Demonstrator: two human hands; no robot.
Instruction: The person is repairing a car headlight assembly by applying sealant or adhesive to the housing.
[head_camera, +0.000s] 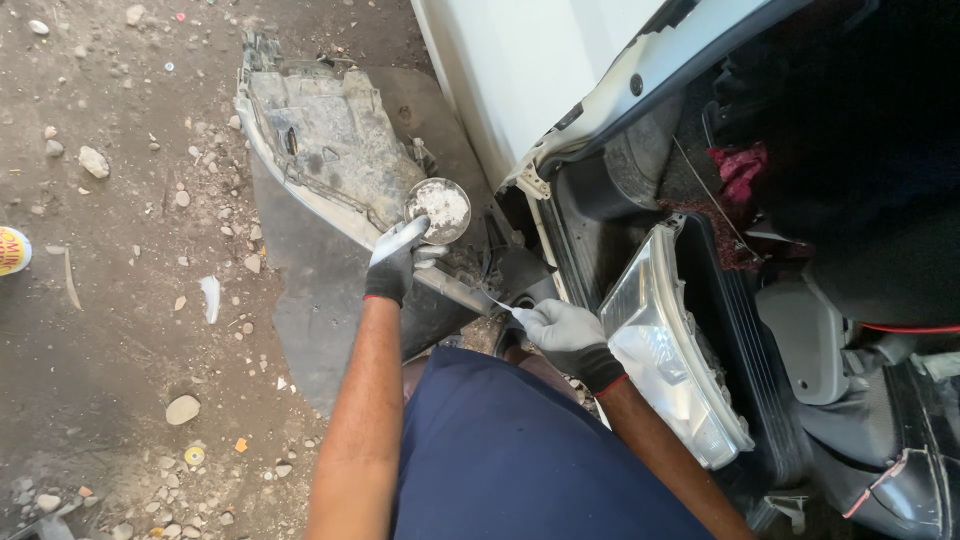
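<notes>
Gripping round dusty cap (438, 208) at rim, left hand (392, 262) fingers closed on it, beside old headlight (320, 140) lying on ground. Right hand (568, 330) pinches thin white strip (503, 309). Cap looks light, stiff, gritty; rim hold seems best.

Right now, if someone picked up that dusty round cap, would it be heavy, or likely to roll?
The round cap looks thin and shallow, so probably light. The left hand holds its rim with gloved fingers alone. Its coat of dust could make it slippery. Being round, it might roll on edge.
</notes>
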